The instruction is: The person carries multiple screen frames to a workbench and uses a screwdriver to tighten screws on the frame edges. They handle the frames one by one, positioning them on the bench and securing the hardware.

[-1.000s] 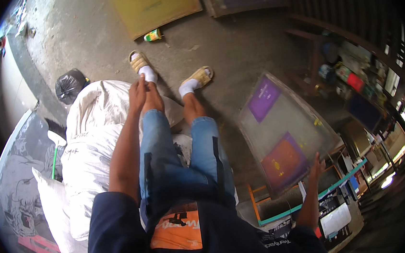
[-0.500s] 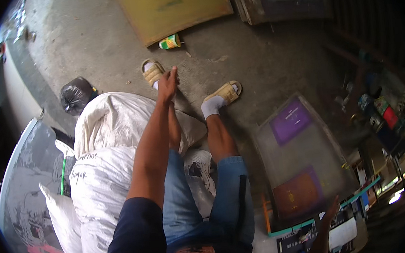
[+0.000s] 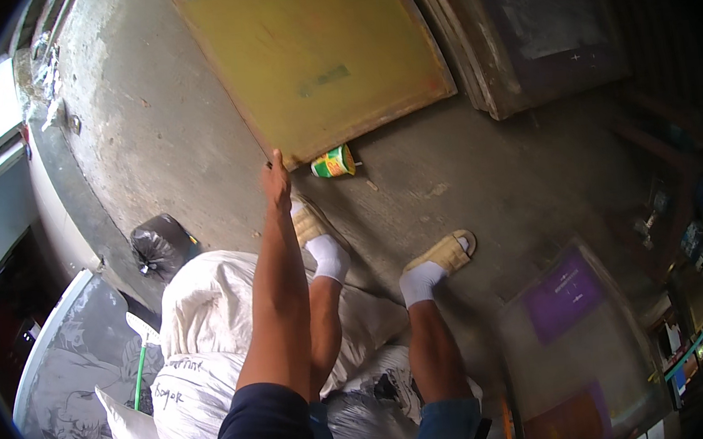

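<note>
My left hand [image 3: 277,182] is stretched out in front of me, its fingers curled in and the thumb pointing forward. In the picture it overlaps the near left corner of a large yellow framed panel [image 3: 338,62]. Whether it touches the panel, or has anything in its fingers, I cannot make out. Just right of the hand, a green and yellow cup [image 3: 333,162] lies on its side against the panel's near edge. Under the hand is my left foot in a tan sandal [image 3: 308,223]. My right hand is out of view.
White sacks [image 3: 208,391] are piled beside my left leg, with a black plastic bag [image 3: 161,244] beyond them. A green-handled brush [image 3: 141,363] leans by a grey printed panel [image 3: 74,394]. Stacked frames [image 3: 479,58] stand far right; a frame with purple patches [image 3: 563,293] lies nearer.
The view has shifted forward and left, so the floor things sit lower. My left hand has reached forward to the yellow panel's corner. My right hand has left the view.
</note>
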`<control>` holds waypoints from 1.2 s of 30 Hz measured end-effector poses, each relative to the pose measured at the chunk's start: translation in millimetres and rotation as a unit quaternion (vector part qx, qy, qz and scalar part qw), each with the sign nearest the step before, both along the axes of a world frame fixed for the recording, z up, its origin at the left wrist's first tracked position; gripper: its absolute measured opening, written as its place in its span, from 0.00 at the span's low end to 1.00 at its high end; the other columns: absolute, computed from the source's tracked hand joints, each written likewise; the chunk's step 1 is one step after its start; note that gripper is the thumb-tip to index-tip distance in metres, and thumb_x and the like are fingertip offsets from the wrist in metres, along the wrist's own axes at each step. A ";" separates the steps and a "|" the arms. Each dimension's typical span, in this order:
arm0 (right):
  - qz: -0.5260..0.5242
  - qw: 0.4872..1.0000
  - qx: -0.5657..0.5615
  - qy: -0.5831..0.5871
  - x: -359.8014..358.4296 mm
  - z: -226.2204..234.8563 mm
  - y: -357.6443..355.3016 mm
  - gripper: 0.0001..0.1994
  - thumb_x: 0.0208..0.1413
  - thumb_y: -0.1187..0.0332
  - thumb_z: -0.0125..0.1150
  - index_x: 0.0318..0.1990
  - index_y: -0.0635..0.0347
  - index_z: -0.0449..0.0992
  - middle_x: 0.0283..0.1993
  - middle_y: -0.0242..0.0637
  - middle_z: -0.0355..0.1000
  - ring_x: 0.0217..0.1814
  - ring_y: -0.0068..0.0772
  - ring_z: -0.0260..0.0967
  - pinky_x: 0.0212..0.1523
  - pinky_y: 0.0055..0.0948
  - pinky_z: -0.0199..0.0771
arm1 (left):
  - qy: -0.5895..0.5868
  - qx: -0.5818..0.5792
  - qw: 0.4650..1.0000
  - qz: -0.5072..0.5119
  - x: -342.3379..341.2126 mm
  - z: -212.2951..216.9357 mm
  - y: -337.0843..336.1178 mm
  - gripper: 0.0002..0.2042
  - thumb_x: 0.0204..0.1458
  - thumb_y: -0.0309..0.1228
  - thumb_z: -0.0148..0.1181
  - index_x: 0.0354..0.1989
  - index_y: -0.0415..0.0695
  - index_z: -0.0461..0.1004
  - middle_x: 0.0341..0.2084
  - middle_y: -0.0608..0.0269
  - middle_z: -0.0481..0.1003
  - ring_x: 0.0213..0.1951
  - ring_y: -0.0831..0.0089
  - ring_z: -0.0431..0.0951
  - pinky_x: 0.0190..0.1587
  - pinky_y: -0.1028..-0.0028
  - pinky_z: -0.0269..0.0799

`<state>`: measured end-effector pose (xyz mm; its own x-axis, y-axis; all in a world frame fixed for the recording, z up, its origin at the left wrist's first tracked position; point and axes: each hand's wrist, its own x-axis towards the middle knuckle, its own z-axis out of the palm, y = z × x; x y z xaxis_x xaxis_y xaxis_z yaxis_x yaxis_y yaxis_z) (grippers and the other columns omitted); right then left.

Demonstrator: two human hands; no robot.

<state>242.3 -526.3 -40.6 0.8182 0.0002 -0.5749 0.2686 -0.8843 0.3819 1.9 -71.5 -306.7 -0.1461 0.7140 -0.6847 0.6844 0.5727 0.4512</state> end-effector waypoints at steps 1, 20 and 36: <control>0.034 0.998 -0.038 0.043 -26.8 -58.0 41.7 0.26 0.65 0.59 0.43 0.62 0.70 0.52 0.63 0.46 0.50 0.63 0.39 0.48 0.59 0.39 0.50 | 0.002 -0.023 0.999 0.044 -7.1 -7.5 1.3 0.37 0.55 0.58 0.54 0.50 0.25 0.70 0.40 0.42 0.74 0.44 0.60 0.72 0.48 0.61 0.67; 0.143 0.979 -0.127 0.066 -124.2 -273.9 54.4 0.31 0.66 0.62 0.33 0.72 0.70 0.38 0.78 0.45 0.30 0.80 0.46 0.25 0.75 0.38 0.23 | -0.233 -0.066 0.948 0.205 29.1 41.1 6.9 0.43 0.54 0.63 0.52 0.65 0.35 0.60 0.59 0.50 0.67 0.59 0.58 0.67 0.63 0.62 0.58; -0.201 0.954 0.083 -0.208 79.7 265.6 -130.4 0.33 0.58 0.61 0.55 0.66 0.73 0.55 0.68 0.52 0.53 0.68 0.48 0.52 0.65 0.40 0.52 | -0.226 0.092 0.968 0.061 160.0 339.9 5.4 0.16 0.46 0.33 0.64 0.39 0.35 0.74 0.31 0.59 0.77 0.33 0.71 0.75 0.37 0.69 0.70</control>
